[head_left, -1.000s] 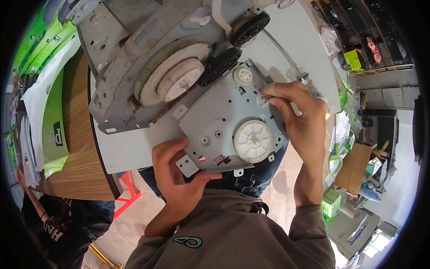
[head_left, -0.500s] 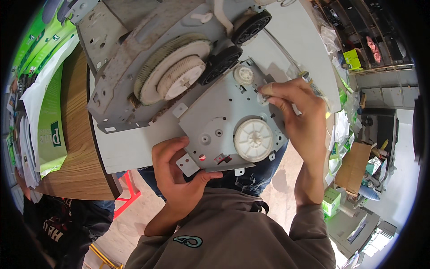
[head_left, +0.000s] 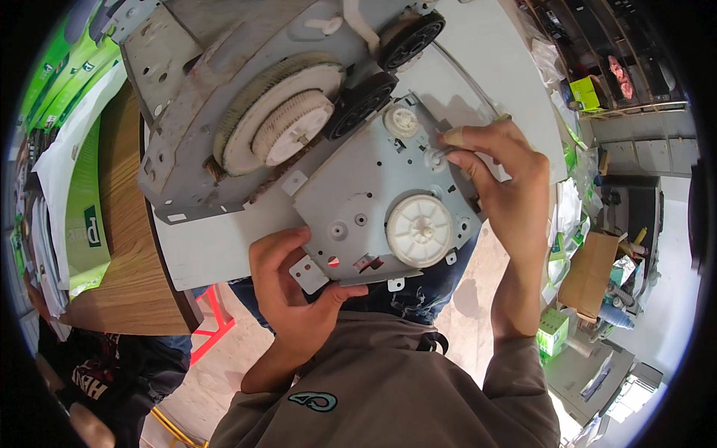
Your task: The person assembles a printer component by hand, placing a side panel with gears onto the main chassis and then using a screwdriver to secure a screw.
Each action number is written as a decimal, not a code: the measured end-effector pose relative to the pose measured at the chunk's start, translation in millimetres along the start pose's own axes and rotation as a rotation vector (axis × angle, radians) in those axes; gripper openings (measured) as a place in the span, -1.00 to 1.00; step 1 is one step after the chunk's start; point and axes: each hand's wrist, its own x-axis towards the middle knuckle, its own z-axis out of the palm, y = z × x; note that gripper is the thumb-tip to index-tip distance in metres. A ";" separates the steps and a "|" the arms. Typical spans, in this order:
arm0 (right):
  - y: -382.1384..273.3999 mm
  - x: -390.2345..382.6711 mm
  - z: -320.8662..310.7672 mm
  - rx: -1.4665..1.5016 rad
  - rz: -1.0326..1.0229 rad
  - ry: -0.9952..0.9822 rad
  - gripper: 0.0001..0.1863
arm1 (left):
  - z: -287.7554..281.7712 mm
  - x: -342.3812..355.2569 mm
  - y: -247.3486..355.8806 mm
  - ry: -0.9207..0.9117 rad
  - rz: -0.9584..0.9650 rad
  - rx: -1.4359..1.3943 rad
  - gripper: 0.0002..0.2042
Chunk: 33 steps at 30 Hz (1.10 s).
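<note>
A grey sheet-metal plate (head_left: pixel 336 196) is tilted in front of me, its upper left side close to a larger metal frame. It carries a large white spoked gear (head_left: pixel 420 231) and a smaller white gear (head_left: pixel 403 122) near its top. My left hand (head_left: pixel 295 287) is closed round the plate's lower left corner, thumb along the bottom edge. Thumb and index finger of my right hand (head_left: pixel 504 168) pinch together beside a small round post (head_left: pixel 434 159) on the plate's upper right. What lies between those fingertips is too small to make out.
The worn metal frame (head_left: pixel 196 127) bears large off-white gears (head_left: pixel 295 127) and black wheels (head_left: pixel 362 106) on the light tabletop (head_left: pixel 187 257). A thin rod (head_left: pixel 467 78) lies behind the plate. Green packages (head_left: pixel 86 216) stand left on a wooden table (head_left: pixel 123 246). A cardboard box (head_left: pixel 588 276) is at right.
My right fingertips have shifted slightly right, and more of the round post shows. My left hand keeps its grip. A blurred hand-like shape has appeared at the lower left, by the dark clothing.
</note>
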 end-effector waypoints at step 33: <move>-9.2 18.8 4.6 0.231 0.056 0.026 -0.80 | 1.1 3.9 2.2 0.004 0.039 0.006 -0.22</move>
